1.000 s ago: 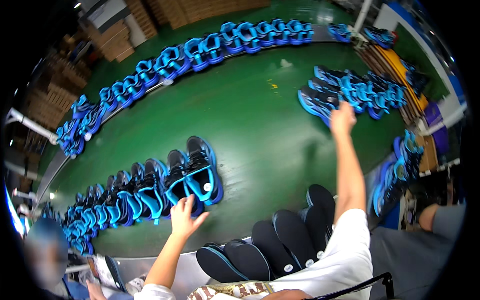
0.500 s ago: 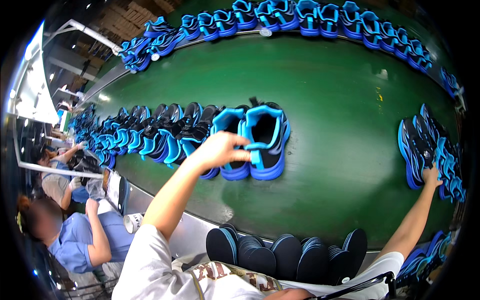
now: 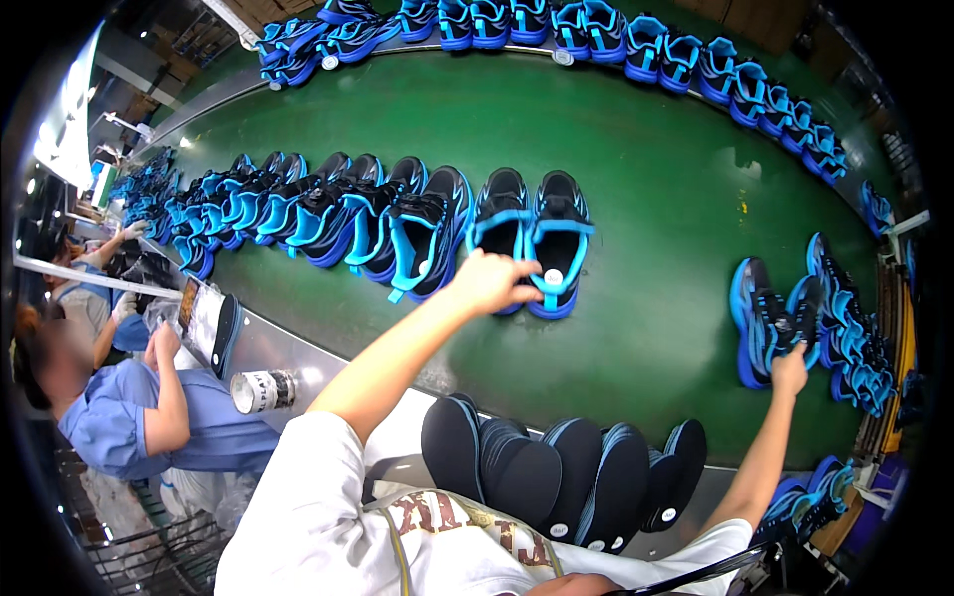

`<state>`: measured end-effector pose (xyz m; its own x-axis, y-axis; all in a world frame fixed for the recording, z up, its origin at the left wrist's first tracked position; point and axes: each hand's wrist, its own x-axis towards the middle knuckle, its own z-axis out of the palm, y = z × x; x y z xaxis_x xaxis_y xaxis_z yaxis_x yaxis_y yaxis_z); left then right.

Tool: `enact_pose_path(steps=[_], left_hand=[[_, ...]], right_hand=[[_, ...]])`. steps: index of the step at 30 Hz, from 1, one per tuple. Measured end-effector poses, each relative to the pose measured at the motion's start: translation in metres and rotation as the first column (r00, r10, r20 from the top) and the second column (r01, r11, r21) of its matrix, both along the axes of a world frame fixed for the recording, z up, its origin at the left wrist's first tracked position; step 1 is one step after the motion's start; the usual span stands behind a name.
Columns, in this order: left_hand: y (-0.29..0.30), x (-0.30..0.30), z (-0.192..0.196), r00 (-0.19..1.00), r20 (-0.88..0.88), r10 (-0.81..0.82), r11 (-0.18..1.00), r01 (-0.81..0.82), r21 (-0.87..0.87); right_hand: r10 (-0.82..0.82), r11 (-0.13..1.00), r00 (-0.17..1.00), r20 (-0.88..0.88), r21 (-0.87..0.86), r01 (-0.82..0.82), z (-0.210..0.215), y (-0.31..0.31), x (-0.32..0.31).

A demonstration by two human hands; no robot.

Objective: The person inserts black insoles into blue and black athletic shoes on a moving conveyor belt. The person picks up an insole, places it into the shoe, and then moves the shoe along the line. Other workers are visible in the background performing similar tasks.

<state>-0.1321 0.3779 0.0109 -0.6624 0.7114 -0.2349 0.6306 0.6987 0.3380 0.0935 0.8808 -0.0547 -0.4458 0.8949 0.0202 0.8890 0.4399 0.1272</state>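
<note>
The left hand [image 3: 497,282] is at the heels of a pair [image 3: 564,204] of black and blue shoes. Its fingers are bent and its thumb sticks out, but I can't quite tell if it pinches the heel. The pair stands on the green belt [image 3: 636,199], toes pointing away, next to a long row [image 3: 328,214]. Far to the right, the right hand [image 3: 790,370] pinches the back of a shoe [image 3: 803,303]. Another shoe [image 3: 755,318] is just left of it, and a pile [image 3: 845,343] is just right. Black insoles [image 3: 522,472] stand along the near edge.
</note>
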Motion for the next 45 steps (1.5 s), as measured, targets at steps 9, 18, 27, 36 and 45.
enact_pose_path(steps=[9,18,27,36,45], left_hand=[[-0.116,0.076,0.046,0.971,-0.219,0.101,0.860,0.025,0.509],[-0.300,0.162,-0.005,0.682,0.369,0.631,0.247,-0.628,0.738],[-0.349,0.203,-0.006,0.568,0.729,0.382,0.087,-0.808,0.583],[-0.318,0.239,-0.007,0.977,-0.038,0.209,0.777,-0.142,0.614],[-0.320,0.223,-0.012,0.577,0.784,0.228,0.305,-0.808,0.505]], right_hand=[[-0.019,0.504,0.588,-0.808,-0.516,-0.693,0.116,-0.227,0.006],[0.295,-0.007,0.752,-0.590,-0.788,-0.615,0.116,-0.496,0.026],[0.586,0.461,0.624,-0.517,-0.420,-0.782,0.058,-0.658,0.046],[0.563,0.473,0.579,-0.590,-0.345,-0.811,0.092,-0.641,0.073],[0.482,0.724,0.858,-0.178,-0.470,-0.505,0.081,-0.557,0.075]])
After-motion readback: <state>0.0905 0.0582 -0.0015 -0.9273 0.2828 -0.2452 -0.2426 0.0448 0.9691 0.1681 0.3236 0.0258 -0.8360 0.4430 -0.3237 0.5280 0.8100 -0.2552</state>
